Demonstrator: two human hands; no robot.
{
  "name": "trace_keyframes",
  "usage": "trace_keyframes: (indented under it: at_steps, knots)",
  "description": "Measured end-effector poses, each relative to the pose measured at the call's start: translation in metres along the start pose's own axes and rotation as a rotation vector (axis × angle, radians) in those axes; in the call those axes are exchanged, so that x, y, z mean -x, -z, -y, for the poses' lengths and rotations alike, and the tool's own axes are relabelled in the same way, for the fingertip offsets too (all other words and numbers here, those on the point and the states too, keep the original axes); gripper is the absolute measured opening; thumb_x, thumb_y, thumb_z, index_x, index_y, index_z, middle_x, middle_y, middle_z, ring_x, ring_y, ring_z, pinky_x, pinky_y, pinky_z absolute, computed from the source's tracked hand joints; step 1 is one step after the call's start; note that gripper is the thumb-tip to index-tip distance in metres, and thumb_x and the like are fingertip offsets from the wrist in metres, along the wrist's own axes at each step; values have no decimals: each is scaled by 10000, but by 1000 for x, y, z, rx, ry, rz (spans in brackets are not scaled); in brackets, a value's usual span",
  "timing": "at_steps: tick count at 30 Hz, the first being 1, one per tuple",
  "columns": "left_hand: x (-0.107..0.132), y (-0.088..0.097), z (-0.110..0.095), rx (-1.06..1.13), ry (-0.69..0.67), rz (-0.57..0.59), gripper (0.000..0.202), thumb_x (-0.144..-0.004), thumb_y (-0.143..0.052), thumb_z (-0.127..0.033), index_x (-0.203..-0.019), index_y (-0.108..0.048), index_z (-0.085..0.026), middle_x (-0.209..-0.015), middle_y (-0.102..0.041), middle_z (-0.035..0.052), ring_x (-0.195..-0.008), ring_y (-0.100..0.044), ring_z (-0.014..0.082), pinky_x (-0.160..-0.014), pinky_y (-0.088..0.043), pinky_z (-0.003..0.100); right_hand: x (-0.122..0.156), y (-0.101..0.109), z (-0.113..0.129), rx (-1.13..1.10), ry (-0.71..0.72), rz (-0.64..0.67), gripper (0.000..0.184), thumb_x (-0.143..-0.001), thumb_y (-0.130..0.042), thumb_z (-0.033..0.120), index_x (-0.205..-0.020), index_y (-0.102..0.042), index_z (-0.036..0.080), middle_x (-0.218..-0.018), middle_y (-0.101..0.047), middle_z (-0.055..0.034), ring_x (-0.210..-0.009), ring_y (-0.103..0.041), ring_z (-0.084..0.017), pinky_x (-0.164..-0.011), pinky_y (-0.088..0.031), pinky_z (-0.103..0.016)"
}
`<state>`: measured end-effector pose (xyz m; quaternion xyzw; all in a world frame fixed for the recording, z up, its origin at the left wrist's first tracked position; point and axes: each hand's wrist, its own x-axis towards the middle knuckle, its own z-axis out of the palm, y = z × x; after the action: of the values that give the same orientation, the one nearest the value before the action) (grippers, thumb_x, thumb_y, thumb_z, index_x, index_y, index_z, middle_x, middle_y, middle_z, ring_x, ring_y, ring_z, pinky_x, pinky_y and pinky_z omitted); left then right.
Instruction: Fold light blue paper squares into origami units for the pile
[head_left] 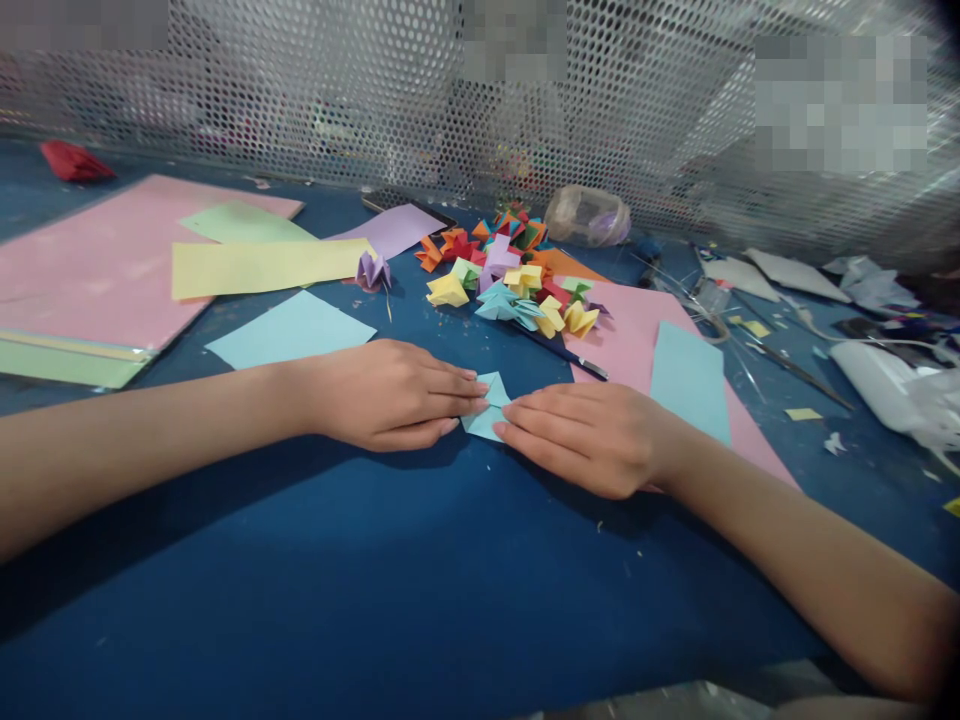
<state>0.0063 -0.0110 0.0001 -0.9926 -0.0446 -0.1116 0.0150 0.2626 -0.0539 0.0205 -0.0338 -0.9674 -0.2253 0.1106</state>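
Observation:
A small light blue folded origami paper (491,388) lies on the blue table in front of me, with creases running to its middle. From the left, my left hand (386,397) holds its left edge under closely set fingertips. My right hand (589,435) grips the opposite side, its fingers together and their tips on the paper. Just beyond sits a heap of folded paper flowers (521,280) in several colours. A flat light blue sheet (289,330) lies beyond my left forearm. Another light blue sheet (686,375) rests on pink paper (626,310) beyond my right wrist.
A yellow strip (262,268) and a purple paper flower (373,270) lie at left, near a large pink sheet pack (97,270). A dark-handled tool (577,358) lies by the heap. A clear plastic cup (587,215) lies tipped before the perforated metal screen (360,90).

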Motion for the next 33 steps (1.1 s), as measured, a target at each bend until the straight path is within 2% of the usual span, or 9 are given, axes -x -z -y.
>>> trace_keyframes:
  at_steps: [4, 8, 12, 16, 19, 21, 23, 27, 33]
  knots:
    - [0, 0, 0, 4, 0, -5, 409, -945, -362, -242, -1291, -537, -112, -1342, -536, 111, -1214, -534, 226, -989, -458, 333, -1, 0, 1, 29, 61, -10, 235, -914, -416, 100, -942, -645, 145, -864, -723, -75, -781, -669, -163, -678, -561, -289]
    - [0, -1, 0, 4, -8, -15, 409, -946, -361, -239, -1281, -544, -93, -1339, -538, 119, -1206, -541, 234, -982, -466, 344, -1, -3, 4, -9, 6, -3, 225, -926, -412, 129, -951, -634, 160, -849, -705, -69, -781, -649, -157, -610, -525, -277]
    - [1, -1, 0, 0, -3, -15, 407, -947, -365, -246, -1287, -541, -105, -1337, -541, 115, -1209, -538, 231, -984, -463, 337, 0, -6, 5, -123, -112, 23, 180, -931, -452, 212, -888, -625, 186, -823, -682, -44, -766, -625, -137, -624, -492, -263]
    - [1, -1, 0, 1, -8, -7, 408, -948, -375, -254, -1294, -533, -107, -1341, -538, 119, -1206, -540, 238, -977, -469, 347, -4, -8, 5, -279, -206, -17, 122, -891, -496, 179, -867, -615, 169, -843, -687, -40, -793, -624, -145, -657, -486, -262]
    - [-1, -2, -1, -3, 11, -21, 386, -948, -385, -255, -1267, -559, -124, -1319, -561, 107, -1186, -558, 234, -966, -479, 343, -8, -10, 4, -467, -401, -39, 111, -875, -502, 169, -906, -610, 166, -873, -684, -47, -838, -620, -156, -723, -489, -274]
    - [-1, -4, -2, -16, 47, -52, 359, -952, -390, -258, -1226, -594, -150, -1281, -596, 89, -1160, -578, 218, -954, -487, 322, -10, -10, 5, -565, -559, -16, 122, -893, -484, 191, -920, -600, 171, -889, -671, -54, -848, -609, -158, -756, -482, -284]
    - [-2, -6, -4, -34, 84, -82, 334, -954, -398, -262, -1187, -621, -176, -1247, -624, 70, -1139, -594, 202, -946, -491, 300, -12, -11, 5, -627, -654, 9, 139, -918, -458, 216, -930, -591, 177, -910, -657, -56, -860, -597, -159, -771, -473, -288]
    - [-3, -8, -6, -33, 89, -107, 299, -948, -424, -253, -1130, -653, -193, -1221, -643, 53, -1121, -607, 189, -942, -489, 277, -15, -13, 5, -653, -698, 26, 170, -936, -446, 242, -902, -590, 159, -897, -631, -68, -861, -570, -169, -774, -450, -294]
    - [-4, -9, -5, -2, 125, -132, 289, -953, -433, -286, -1084, -678, -208, -1212, -649, 33, -1088, -625, 183, -899, -501, 272, -20, -16, 7, -664, -840, 7, 147, -891, -520, 242, -802, -588, 147, -782, -576, -41, -723, -542, -143, -672, -423, -272]
